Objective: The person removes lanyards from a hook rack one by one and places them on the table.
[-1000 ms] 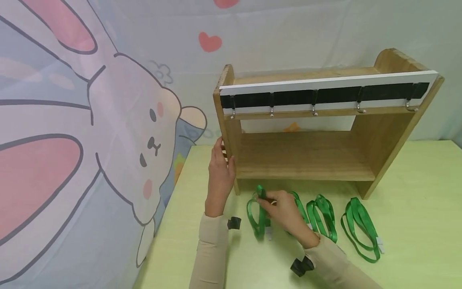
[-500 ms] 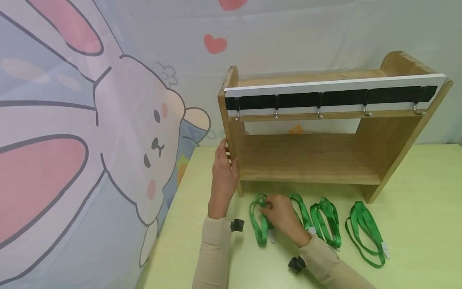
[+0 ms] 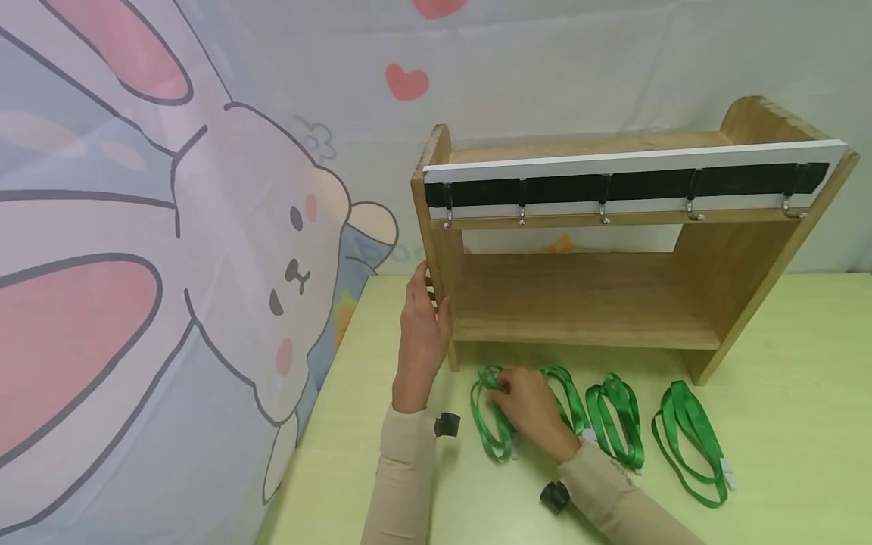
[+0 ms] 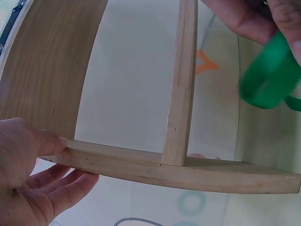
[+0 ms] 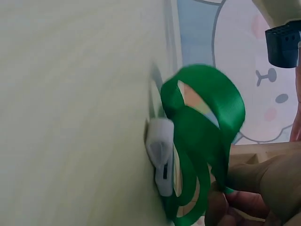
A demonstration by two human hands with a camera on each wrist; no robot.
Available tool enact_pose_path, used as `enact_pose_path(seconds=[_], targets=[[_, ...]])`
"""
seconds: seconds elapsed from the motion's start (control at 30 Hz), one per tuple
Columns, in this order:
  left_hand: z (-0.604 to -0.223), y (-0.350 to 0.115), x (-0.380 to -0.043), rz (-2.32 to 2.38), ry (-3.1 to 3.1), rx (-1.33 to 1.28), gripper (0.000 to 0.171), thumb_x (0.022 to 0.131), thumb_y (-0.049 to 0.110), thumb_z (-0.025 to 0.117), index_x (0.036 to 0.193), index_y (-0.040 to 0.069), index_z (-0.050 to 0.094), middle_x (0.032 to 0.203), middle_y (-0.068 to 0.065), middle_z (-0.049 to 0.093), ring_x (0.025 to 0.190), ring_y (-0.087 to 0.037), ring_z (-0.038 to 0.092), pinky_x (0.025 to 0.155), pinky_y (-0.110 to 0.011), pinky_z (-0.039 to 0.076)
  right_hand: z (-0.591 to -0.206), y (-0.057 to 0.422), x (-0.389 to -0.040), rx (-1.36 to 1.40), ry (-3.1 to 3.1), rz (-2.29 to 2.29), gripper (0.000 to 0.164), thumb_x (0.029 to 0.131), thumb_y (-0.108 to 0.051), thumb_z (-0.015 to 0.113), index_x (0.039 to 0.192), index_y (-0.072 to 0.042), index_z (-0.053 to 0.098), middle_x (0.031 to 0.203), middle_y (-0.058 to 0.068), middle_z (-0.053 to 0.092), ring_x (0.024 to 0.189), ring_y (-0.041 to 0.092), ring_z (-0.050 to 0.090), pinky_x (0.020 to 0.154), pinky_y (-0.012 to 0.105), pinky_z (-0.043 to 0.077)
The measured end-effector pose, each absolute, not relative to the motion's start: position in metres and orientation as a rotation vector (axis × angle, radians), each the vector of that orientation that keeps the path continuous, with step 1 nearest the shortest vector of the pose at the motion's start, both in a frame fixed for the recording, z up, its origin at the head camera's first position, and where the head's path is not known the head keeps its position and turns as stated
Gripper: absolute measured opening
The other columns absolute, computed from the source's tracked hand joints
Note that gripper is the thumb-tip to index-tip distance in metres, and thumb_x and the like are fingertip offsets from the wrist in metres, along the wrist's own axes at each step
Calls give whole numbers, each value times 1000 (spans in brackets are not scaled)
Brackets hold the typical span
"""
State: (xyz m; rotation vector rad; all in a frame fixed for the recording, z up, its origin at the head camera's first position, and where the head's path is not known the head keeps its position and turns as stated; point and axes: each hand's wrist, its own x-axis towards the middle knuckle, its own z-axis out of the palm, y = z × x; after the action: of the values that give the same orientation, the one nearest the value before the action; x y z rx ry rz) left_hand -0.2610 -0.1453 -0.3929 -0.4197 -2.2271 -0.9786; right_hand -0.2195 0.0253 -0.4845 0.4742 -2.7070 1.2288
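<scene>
My left hand (image 3: 418, 344) grips the left side panel of a small wooden shelf (image 3: 586, 303). In the left wrist view the thumb lies on one face of the panel (image 4: 136, 162), the fingers on the other. Low over the table, below the shelf's left end, my right hand (image 3: 534, 412) pinches the looped strap of a green lanyard (image 3: 480, 424). The right wrist view shows its white plastic clip (image 5: 161, 150) close to the tabletop. Three more green lanyards lie to the right: one partly behind the right hand, a middle one (image 3: 616, 424) and a far one (image 3: 691, 443).
Across the shelf's upper front runs a white board with a black strip (image 3: 565, 187) and several metal hooks (image 3: 603, 216). The yellow-green table (image 3: 797, 363) extends to the right. A printed cartoon cloth (image 3: 272, 227) hangs at the left and back.
My right hand has lowered the lanyard from a raised position down near the table, and its loop has shifted since half a second ago. The left hand keeps its hold on the shelf.
</scene>
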Motion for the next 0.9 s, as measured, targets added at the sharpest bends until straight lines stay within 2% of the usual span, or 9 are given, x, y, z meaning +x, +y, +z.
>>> enact_pose_path(seconds=[0.13,0.2,0.43,0.63,0.73,0.83,0.9], targets=[[-394,-144,-260,-978,-2234,-418,59,99,-5,58,149,-1,27,120,-25,52,96,-35,64,72,-38,61,-486,26,-220,446,-2734,1204,22,85,-9,81,68,-9,67,59,-5,54,49,9,46,43,25,37],[-395,-143,-260,-974,-2236,-415,59,99,-5,58,149,-1,27,120,-25,52,96,-35,64,72,-38,61,-486,27,-219,448,-2752,1194,17,85,-9,80,72,-8,70,61,-5,56,50,9,47,44,27,40],[-393,-145,-260,-962,-2226,-418,59,99,-5,57,149,-1,26,119,-26,52,95,-37,64,72,-39,60,-481,33,-220,458,-2831,1121,23,88,-9,78,68,-12,65,61,-5,55,51,10,47,44,27,38],[-394,-145,-260,-960,-2226,-418,58,99,-6,57,148,-3,26,119,-27,52,95,-38,64,73,-40,61,-470,41,-220,449,-2863,1164,22,90,-7,74,70,-8,65,56,-4,47,46,9,38,42,22,30],[-393,-144,-260,-966,-2230,-415,58,99,-5,57,148,-3,27,119,-28,52,95,-38,63,73,-40,61,-466,46,-220,435,-2865,1184,13,90,-6,72,78,-3,72,62,-1,56,47,8,41,43,22,33],[-393,-143,-260,-968,-2230,-407,58,99,-5,58,148,-3,27,119,-27,52,96,-38,63,72,-40,61,-462,51,-219,437,-2883,1193,8,92,-6,71,89,1,75,70,8,65,48,10,47,44,23,39],[-393,-142,-260,-969,-2227,-407,58,99,-6,58,148,-3,28,119,-27,52,96,-38,63,73,-40,61,-459,54,-218,435,-2891,1200,11,93,-6,71,96,4,75,77,13,68,47,11,50,46,25,42]])
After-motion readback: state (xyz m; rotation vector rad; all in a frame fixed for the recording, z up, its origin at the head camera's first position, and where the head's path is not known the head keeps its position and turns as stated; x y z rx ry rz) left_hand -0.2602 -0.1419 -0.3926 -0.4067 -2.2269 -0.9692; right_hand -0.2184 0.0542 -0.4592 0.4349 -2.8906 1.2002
